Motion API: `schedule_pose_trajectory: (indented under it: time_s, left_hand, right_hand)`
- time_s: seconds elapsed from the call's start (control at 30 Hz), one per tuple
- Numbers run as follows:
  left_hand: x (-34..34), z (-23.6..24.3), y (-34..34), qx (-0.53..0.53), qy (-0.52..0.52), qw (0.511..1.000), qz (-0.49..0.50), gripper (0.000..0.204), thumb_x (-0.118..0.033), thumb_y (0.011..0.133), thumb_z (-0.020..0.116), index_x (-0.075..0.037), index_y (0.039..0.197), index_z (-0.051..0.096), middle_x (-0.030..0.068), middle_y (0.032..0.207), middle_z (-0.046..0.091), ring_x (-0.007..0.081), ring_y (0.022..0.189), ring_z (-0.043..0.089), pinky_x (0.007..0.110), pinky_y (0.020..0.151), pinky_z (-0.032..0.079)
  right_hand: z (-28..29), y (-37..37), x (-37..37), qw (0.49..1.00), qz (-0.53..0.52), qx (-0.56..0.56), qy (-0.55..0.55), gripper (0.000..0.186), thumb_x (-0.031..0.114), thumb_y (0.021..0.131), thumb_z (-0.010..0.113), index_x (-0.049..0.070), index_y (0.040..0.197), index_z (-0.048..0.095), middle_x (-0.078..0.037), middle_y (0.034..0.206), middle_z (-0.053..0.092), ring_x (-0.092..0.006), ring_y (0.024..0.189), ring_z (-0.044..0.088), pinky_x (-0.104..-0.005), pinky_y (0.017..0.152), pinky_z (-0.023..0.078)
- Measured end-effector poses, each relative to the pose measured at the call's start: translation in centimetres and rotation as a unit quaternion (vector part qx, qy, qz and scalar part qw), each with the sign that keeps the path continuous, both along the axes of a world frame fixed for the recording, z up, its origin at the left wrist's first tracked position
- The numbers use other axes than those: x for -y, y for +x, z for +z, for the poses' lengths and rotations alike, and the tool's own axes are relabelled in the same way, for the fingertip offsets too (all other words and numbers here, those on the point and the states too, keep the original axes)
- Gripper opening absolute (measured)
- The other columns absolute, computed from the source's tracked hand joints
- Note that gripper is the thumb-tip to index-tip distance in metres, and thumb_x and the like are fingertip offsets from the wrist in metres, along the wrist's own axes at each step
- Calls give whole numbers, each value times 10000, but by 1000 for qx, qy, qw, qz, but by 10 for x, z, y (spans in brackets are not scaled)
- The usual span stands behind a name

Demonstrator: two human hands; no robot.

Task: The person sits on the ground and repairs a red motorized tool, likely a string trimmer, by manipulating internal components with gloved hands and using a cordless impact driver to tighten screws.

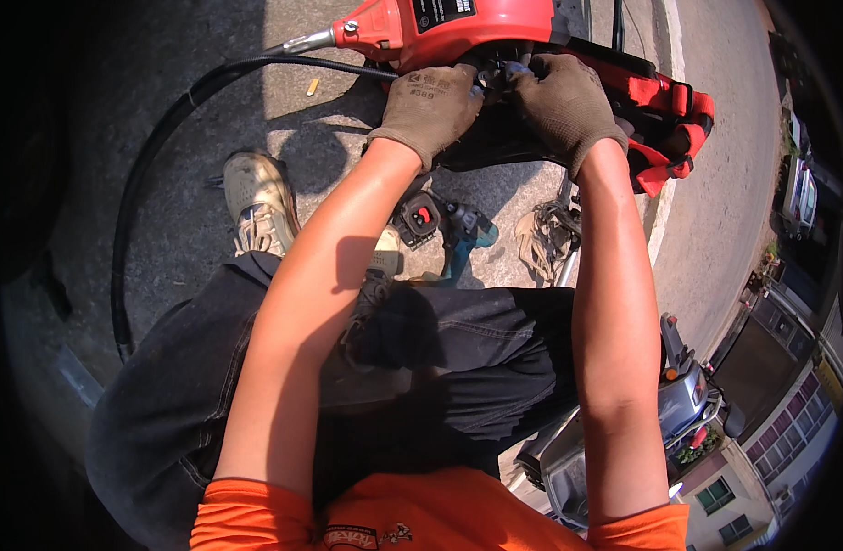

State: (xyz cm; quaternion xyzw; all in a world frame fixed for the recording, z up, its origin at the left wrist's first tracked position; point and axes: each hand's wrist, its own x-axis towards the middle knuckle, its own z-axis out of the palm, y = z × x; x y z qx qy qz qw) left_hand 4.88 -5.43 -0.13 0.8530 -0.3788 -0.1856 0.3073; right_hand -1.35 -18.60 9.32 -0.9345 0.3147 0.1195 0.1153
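A red engine unit [476,20] lies at the top, with a black hose [152,135] running from its metal fitting [308,40] and red-and-black straps [680,147] at its right. My left hand [425,112], in a brown knit glove, is closed at its underside, beside a thin cable. My right hand [565,108], gloved alike, is also closed there, fingertips against small metal and blue parts [511,70]. Exactly what each hand grips is partly hidden. Below my hands, a teal cordless tool [464,234] lies on the concrete beside a black-and-red piece [419,217].
My shoe [256,197] is at the left on concrete pavement. A tan tangled item [543,241] lies under my right forearm. A scooter [678,413] stands at the lower right. A curb and road [720,211] curve along the right, with a parked car [800,193] beyond.
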Motion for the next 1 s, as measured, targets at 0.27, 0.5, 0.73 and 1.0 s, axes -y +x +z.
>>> schedule_pose_trajectory:
  time_s: [0.27,0.5,0.73,1.0]
  left_hand:
    - [7,4,-3,-7,27,999,32,290,-333,865,593,-53,894,667,189,840,691,359,825,687,479,738,540]
    - [-1,-4,6,26,-4,1000,-2,306,-344,880,580,-52,896,667,186,824,693,358,809,694,464,724,548]
    - [1,-5,-5,27,-11,999,30,316,-360,889,576,-52,899,645,182,797,694,349,772,699,466,688,550]
    - [-6,-16,-7,49,-68,996,26,333,-368,888,585,-46,974,596,191,800,681,362,754,685,476,654,541]
  right_hand:
    - [-3,-2,1,1000,-1,5,-10,370,333,869,611,28,1054,710,-232,977,695,-405,981,650,-455,913,494]
    - [2,2,-3,1000,-9,3,-1,367,338,869,609,25,1028,715,-232,958,696,-397,966,658,-447,900,501]
    - [8,3,-2,999,-26,-29,35,390,373,876,594,26,1020,702,-240,1078,671,-394,1063,626,-448,940,489]
    - [8,2,-7,999,-24,-19,9,405,378,895,575,28,1071,678,-244,1101,662,-397,1073,621,-452,943,488]
